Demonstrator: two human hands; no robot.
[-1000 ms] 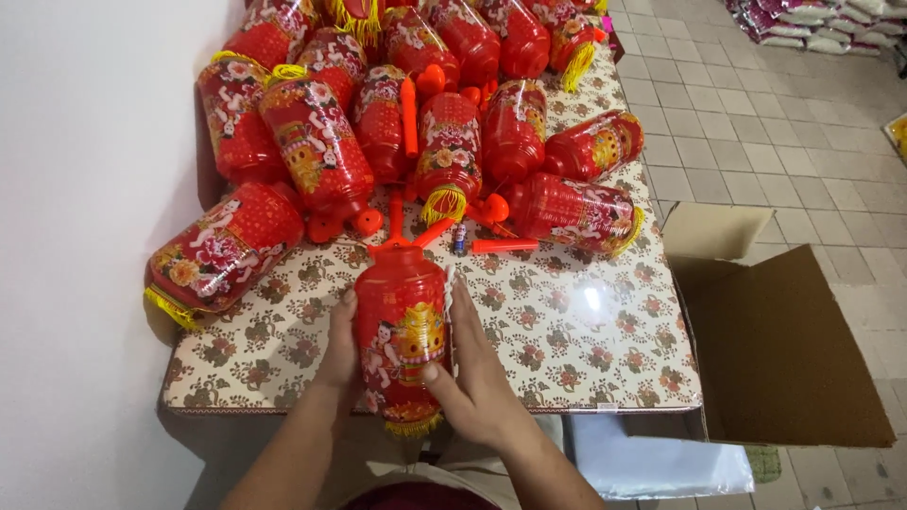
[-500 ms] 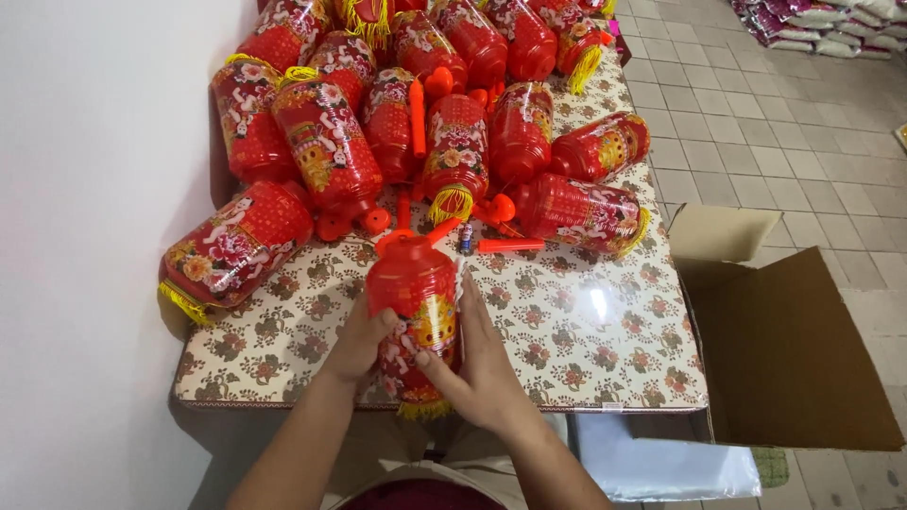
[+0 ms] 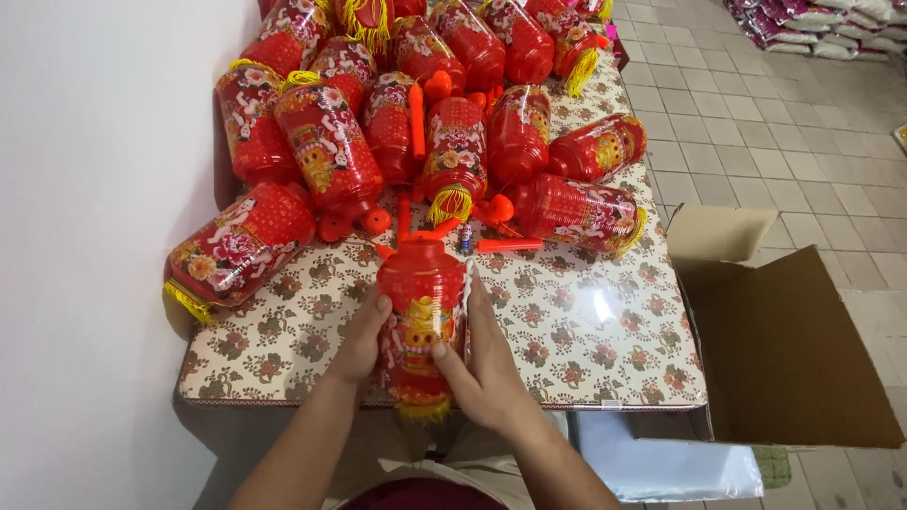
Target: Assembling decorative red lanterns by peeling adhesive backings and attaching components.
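Observation:
A red plastic lantern (image 3: 420, 312) with gold pictures and a yellow fringe at its near end lies lengthwise over the table's front edge. My left hand (image 3: 359, 338) clasps its left side. My right hand (image 3: 484, 364) wraps its right side, thumb across the front. Both hands hold it just above the flowered tablecloth (image 3: 586, 331). An orange stick (image 3: 510, 245) and a small battery (image 3: 465, 238) lie just beyond the lantern's far end.
Several more red lanterns (image 3: 444, 113) are piled over the far half of the table, one (image 3: 236, 247) lying at the left edge by the white wall (image 3: 85, 236). An open cardboard box (image 3: 784, 349) stands on the tiled floor to the right.
The lantern in my hands has shifted slightly toward the pile and my fingers have moved along its sides. The view has drifted a little.

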